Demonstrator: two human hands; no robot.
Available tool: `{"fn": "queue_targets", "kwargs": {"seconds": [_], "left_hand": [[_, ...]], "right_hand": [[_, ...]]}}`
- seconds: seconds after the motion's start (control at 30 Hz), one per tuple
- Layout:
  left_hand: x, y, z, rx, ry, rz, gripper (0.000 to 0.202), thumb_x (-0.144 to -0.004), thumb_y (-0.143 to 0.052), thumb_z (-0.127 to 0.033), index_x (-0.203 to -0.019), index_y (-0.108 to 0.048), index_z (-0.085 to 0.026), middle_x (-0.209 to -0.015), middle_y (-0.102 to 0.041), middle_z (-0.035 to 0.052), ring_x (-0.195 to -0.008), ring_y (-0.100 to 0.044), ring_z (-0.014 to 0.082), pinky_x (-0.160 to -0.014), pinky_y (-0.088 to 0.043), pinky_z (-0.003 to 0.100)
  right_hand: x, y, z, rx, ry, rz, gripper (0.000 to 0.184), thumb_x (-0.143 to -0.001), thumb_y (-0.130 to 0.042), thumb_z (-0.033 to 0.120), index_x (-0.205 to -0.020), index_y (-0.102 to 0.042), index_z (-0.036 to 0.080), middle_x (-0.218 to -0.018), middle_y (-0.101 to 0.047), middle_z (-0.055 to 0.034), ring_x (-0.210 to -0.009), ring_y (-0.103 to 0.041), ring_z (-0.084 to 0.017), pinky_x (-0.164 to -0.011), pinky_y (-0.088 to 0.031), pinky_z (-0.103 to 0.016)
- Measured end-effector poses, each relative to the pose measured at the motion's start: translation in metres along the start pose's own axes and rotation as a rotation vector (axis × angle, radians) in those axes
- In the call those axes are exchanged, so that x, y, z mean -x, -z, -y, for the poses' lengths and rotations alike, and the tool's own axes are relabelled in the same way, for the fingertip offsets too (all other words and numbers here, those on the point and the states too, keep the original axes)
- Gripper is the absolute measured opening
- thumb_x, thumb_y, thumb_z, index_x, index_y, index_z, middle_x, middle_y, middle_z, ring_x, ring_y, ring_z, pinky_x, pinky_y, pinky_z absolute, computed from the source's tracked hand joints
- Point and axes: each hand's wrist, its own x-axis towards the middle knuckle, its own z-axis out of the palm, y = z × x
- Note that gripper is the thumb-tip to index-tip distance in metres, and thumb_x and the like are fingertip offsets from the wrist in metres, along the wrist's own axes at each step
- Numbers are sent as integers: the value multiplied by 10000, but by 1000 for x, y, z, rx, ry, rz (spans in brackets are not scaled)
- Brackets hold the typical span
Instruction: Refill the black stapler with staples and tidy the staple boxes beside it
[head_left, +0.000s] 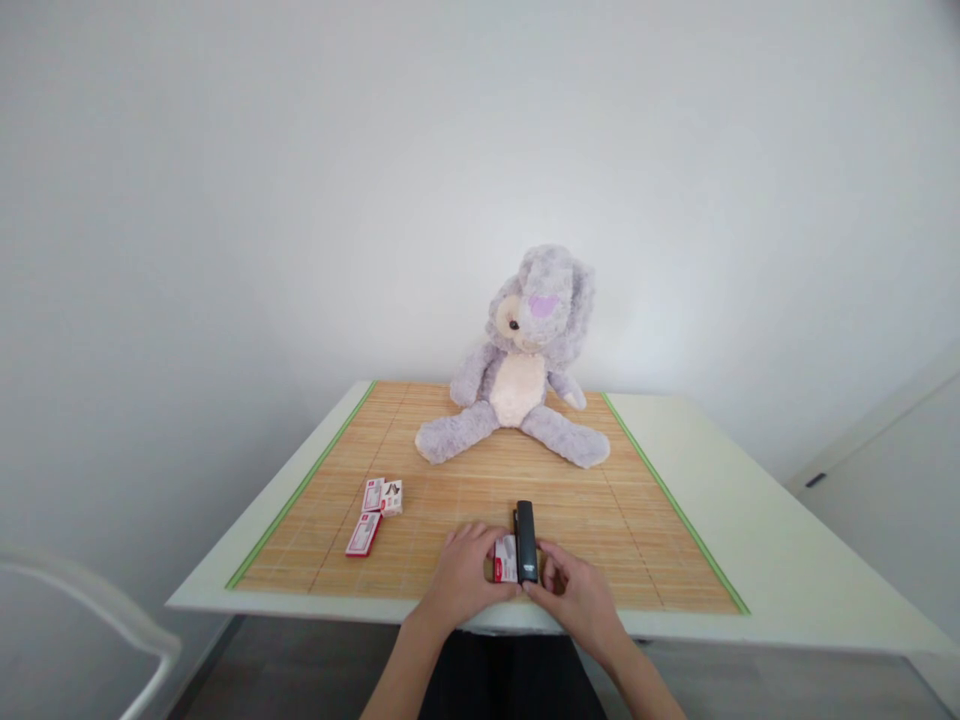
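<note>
My left hand curls around a small red and white box, thumb at its near end and fingers over its far side. Right beside that box lies a black stapler, its long side toward the box. My right hand grips the stapler near its front end, thumb at the near edge and fingers along the right side. Both things rest on the bamboo mat near the table's front edge.
Several small red and white boxes lie together on the mat's left part. A grey plush rabbit sits at the back against the wall. The white table extends to the right. A pale curved bar shows at lower left.
</note>
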Motion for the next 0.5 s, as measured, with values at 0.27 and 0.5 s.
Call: {"fn": "queue_targets", "kwargs": {"seconds": [0.27, 0.5], "left_hand": [[15, 21, 31, 135, 60, -121, 969, -719, -828, -552, -1556, -405, -308, -1261, -624, 72, -1145, -585, 255, -1041, -447, 405], [33, 99, 118, -105, 475, -740, 480, -929, -506, -582, -1207, -707, -246, -1083, -673, 66, -865, -616, 224, -850, -499, 376]], "right_hand": [[0, 3, 3, 42, -8, 35, 519, -834, -713, 434, -1318, -641, 262, -709, -665, 49, -659, -627, -163, -636, -402, -271], [-1, -1, -6, 53, 5, 13, 506, -839, -710, 444, -1312, -639, 280, -712, -649, 55, -657, -617, -155, -635, -402, -264]]}}
